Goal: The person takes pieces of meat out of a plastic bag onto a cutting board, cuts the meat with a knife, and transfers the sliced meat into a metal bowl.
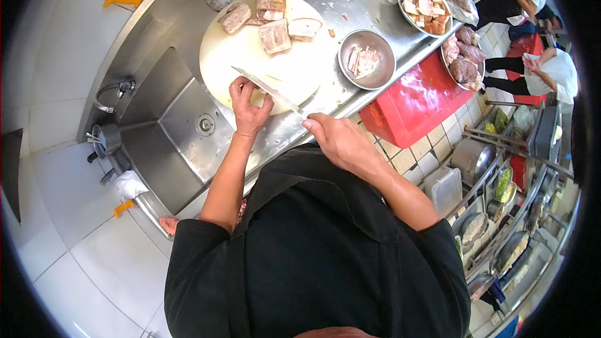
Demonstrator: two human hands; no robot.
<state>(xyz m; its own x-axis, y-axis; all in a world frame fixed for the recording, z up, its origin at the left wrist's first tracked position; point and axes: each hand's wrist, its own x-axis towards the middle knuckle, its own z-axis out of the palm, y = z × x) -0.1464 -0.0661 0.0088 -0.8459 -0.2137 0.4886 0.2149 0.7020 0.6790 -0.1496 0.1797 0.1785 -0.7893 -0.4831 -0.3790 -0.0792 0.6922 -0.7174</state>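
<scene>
In the head view, my right hand [347,147] grips the handle of a knife [269,91], its blade slanting up and left over a round white cutting board [219,66]. My left hand [250,109] is at the board's near edge, right beside the blade, its fingers curled in; whatever may be between them is hidden. Toward the far side of the board lie several thick chunks of pale brown meat [274,36]. Right of the board stands a metal bowl [345,56] with thin strips of meat [364,61] inside.
A steel sink [181,112] with a faucet [113,97] is on the left. At the back right stands a bowl of cubed meat [429,9]. Past the counter edge are a red bin [407,100] and a bowl of meat pieces [463,59]. Other people [551,72] stand farther right.
</scene>
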